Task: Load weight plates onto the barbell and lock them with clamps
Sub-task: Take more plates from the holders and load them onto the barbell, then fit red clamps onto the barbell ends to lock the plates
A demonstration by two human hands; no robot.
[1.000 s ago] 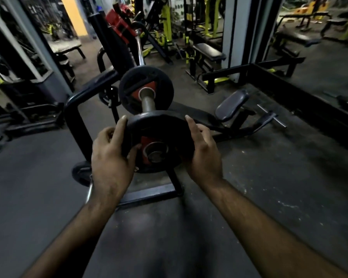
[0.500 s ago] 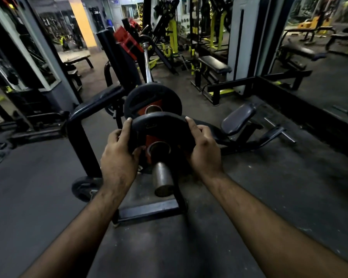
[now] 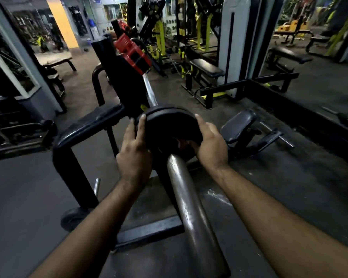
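A black weight plate [image 3: 167, 127] with a red centre sits on the steel barbell sleeve [image 3: 187, 203], which runs from the lower middle of the view up to the plate. My left hand [image 3: 134, 151] grips the plate's left rim and my right hand [image 3: 210, 146] grips its right rim. The plate sits far up the sleeve, hiding the plate loaded behind it. Beyond the plates the thin bar shaft [image 3: 149, 91] continues toward the rack. No clamp is visible.
A black tubular rack frame [image 3: 84, 127] stands left of the plate. Another plate [image 3: 74, 217] lies on the floor beneath it. A padded seat [image 3: 238, 124] is to the right. Benches and yellow machines fill the background.
The plate has slid from the sleeve's tip far along it, up against the loaded plate. Both hands moved forward with it, and much more bare sleeve shows in front.
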